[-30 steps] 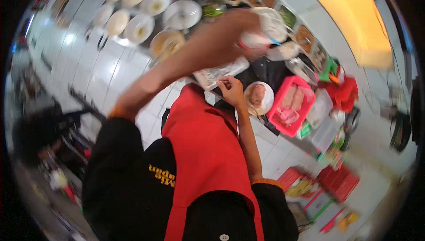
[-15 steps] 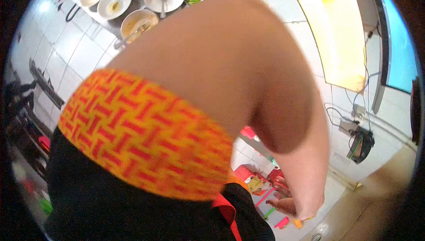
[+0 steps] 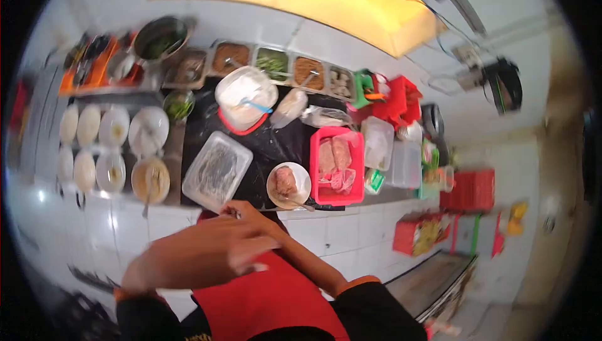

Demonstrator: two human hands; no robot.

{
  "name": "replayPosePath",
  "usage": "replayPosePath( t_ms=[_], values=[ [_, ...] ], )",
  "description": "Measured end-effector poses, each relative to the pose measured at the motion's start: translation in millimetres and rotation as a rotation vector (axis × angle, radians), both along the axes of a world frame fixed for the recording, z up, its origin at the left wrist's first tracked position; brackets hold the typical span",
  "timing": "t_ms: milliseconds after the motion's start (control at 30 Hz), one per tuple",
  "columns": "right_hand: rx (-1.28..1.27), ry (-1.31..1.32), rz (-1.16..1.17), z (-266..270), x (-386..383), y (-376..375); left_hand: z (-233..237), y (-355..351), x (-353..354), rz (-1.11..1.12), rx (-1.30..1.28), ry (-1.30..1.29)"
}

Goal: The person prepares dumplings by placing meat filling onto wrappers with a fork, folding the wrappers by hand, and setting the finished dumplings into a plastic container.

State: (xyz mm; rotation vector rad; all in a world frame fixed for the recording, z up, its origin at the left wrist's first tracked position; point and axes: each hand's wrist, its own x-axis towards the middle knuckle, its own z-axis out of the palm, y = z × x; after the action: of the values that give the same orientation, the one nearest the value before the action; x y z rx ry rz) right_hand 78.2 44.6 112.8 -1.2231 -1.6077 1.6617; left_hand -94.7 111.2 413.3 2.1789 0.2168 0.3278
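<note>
Whitish tray (image 3: 231,183) sits L of the plate (image 3: 304,181) w/ meat (image 3: 283,180), pink bin (image 3: 338,200) just R of plate. Our R hand (image 3: 248,215) is front-L of plate, by the tray; our L hand (image 3: 222,245), blurred, is further front-L. Can't tell if either's gripping anything.

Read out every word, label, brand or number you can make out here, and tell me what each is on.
No text is readable.
Black shirt: yellow lettering, cut off at the bottom edge, unreadable.
Green-and-white packet: any print is too small and blurred to read.
</note>
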Motion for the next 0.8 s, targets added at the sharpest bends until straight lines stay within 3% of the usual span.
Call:
replayPosePath(
  t_ms=[33,100,167,200,267,367,633,733,800],
  values=[
    [0.018,0.019,-0.065,-2,11,2,21,3,-30,0.178,0.034,0.097],
    [0.118,-0.001,-0.148,-10,22,-12,58,-9,-72,0.72,0.1,-0.002],
    [0.026,-0.008,-0.13,-2,33,-5,118,-8,-91,0.942,0.769,0.183],
    [0.03,-0.037,-0.123,-3,34,-1,143,-7,-103,0.937,0.753,0.198],
    [0.084,-0.093,-0.107,5,31,10,185,11,-123,0.717,1.061,0.403],
    [0.168,-0.061,-0.121,28,25,22,183,37,-123,0.392,1.399,0.524],
    [0.279,-0.167,-0.058,30,12,7,151,42,-89,0.303,1.322,0.434],
    [0.128,-0.173,0.025,32,10,2,148,40,-82,0.287,1.298,0.425],
    [0.244,-0.16,0.025,29,6,-2,143,40,-76,0.272,1.28,0.41]
  ],
)
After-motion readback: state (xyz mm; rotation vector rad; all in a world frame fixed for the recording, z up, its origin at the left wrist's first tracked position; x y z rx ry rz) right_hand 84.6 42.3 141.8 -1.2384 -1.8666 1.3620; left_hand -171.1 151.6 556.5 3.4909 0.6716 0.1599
